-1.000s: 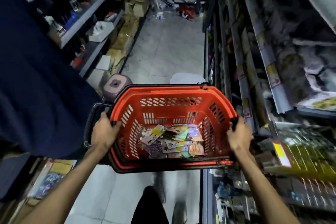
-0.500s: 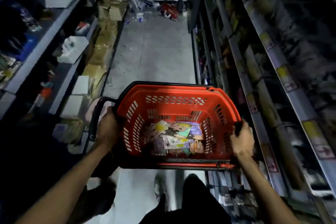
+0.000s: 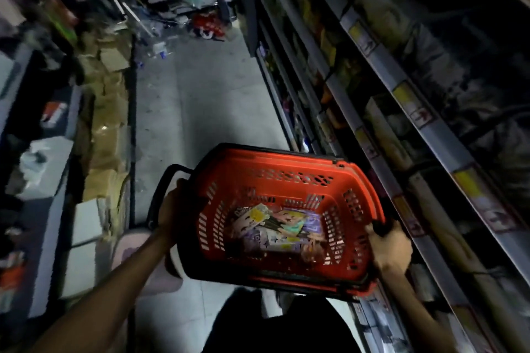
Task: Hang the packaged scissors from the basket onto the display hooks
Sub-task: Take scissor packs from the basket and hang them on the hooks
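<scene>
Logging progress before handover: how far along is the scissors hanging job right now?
Done: nothing visibly hung; the packaged scissors lie piled in the red basket. In hand: the left hand and right hand grip the basket's two sides, holding it up in the aisle beside the shelves. Left: find the display hooks, not in view here, then hang every pack.

One red basket (image 3: 286, 159) is gripped by two hands, a left hand (image 3: 172, 209) and a right hand (image 3: 390, 246). In it lies one heap of scissor packets (image 3: 275, 226), overlapping and too blurred to count singly. Two shelf racks line the aisle, a left rack (image 3: 51, 209) and a right rack (image 3: 430, 135), with one pink stool (image 3: 134, 255) near left.
</scene>
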The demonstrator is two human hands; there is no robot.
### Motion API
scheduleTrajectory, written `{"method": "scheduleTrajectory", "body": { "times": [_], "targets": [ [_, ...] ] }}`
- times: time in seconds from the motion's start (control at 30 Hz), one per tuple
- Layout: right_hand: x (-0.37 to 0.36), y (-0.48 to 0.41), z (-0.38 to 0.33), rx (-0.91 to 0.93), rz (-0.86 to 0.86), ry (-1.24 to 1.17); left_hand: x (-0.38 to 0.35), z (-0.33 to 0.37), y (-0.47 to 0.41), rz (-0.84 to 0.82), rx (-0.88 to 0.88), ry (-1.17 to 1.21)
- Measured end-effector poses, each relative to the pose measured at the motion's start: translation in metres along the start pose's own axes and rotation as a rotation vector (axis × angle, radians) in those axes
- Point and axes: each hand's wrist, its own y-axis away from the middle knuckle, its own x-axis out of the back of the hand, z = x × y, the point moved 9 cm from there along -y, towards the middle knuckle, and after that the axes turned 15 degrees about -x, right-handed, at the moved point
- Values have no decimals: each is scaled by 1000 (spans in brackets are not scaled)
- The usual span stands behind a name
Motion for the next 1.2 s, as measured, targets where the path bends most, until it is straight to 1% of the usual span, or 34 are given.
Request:
{"method": "scheduleTrajectory", "body": {
  "times": [0.07, 0.1, 0.17, 0.2, 0.23, 0.3, 0.4, 0.47, 0.57, 0.73, 0.83, 0.9, 1.0, 1.1, 1.2],
  "targets": [
    [-7, -7, 0, -79, -9, 3, -9, 5, -38, -65, -16, 13],
    [-10, -6, 2, -112, -9, 8, -12, 9, -52, -76, 3, 12],
    [-15, -4, 6, -179, 8, -5, -12, 16, -86, -24, 14, -52],
    [-18, -1, 6, -210, 19, -20, -13, 23, -104, 0, -8, -78],
    [-21, 2, 6, -238, 31, -37, -16, 29, -123, -20, -48, -72],
    [-29, 12, 8, -289, 53, -62, -26, 45, -159, -106, -160, -47],
    [-42, 34, 16, -439, 121, -101, -44, 49, -214, -268, -215, -227],
    [-53, 59, 18, -507, 171, -151, -58, 58, -245, -365, -305, -266],
    [-75, 108, 30, -667, 259, -208, -71, 82, -283, -428, -452, -241],
    [-99, 197, 37, -883, 366, -313, -85, 130, -302, -555, -649, -205],
    [-114, 245, 43, -1006, 405, -381, -93, 157, -298, -620, -757, -236],
    [-125, 274, 49, -1045, 443, -432, -100, 175, -283, -662, -851, -246],
    [-149, 309, 63, -1125, 471, -506, -109, 193, -261, -729, -944, -243],
    [-167, 336, 66, -1165, 514, -565, -114, 212, -246, -734, -1035, -306],
    [-196, 371, 63, -1254, 545, -617, -126, 230, -233, -773, -1134, -346]
  ]
}}
